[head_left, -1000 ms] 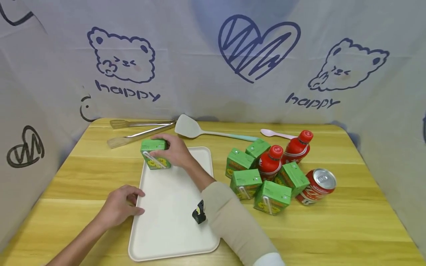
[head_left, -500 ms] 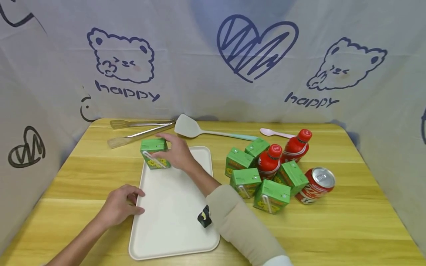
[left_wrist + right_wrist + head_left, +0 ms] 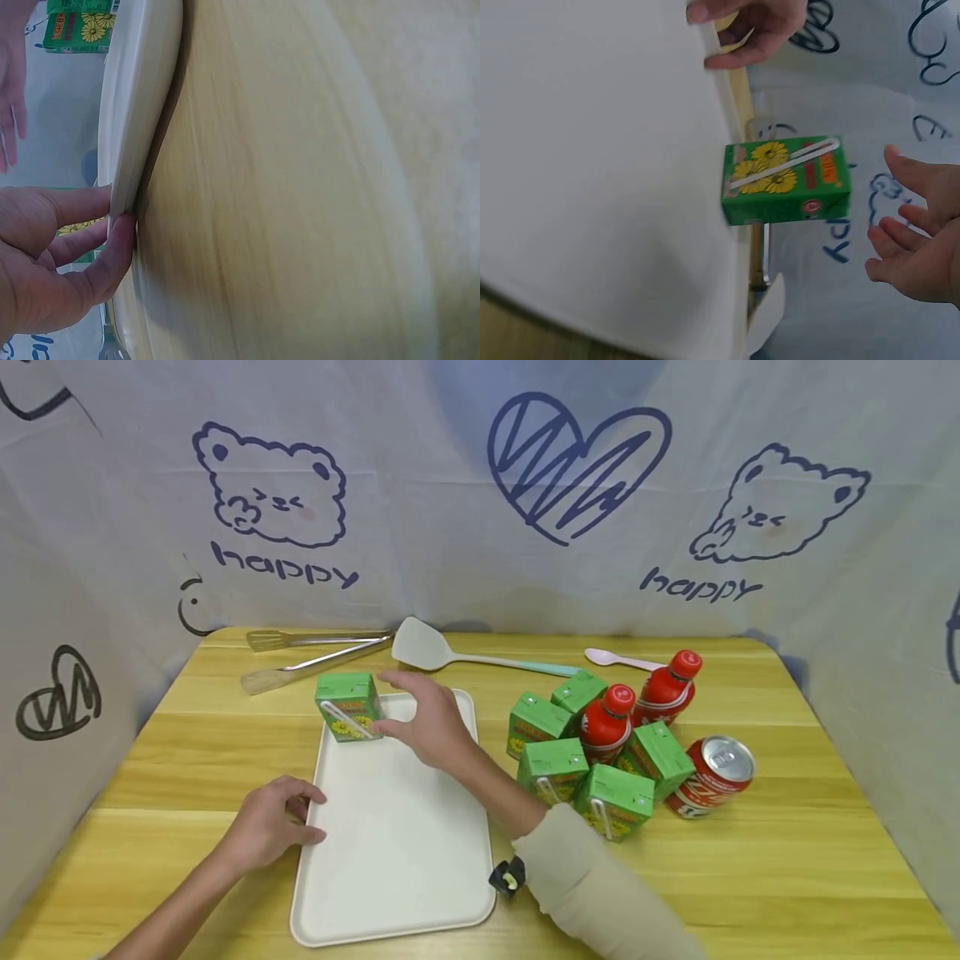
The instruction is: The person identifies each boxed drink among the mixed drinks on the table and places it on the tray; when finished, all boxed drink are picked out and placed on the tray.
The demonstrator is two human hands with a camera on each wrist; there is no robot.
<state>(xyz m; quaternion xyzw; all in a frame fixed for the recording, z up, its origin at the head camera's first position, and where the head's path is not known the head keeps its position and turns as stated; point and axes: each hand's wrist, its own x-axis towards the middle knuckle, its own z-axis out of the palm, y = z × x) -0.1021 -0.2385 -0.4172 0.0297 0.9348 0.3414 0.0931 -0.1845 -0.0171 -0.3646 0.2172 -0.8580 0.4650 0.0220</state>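
Note:
A white rectangular tray lies lengthwise on the table. My left hand is at its left side, thumb and fingers pinching the rim. One green juice box, with flower pictures and a white straw on its front, stands upright in the tray's far left corner. Just right of that box is my right hand, thumb and fingers spread. The right wrist view shows a gap between the hand and the juice box.
Right of the tray cluster several green juice boxes, two red bottles and a red can. Along the back lie metal tongs, a spatula and a pink spoon. A drawn-on cloth hangs behind the table.
My right hand has let go of the juice box and drawn back to the right, its fingers spreading. The box stays in the tray's corner; my left hand has not moved.

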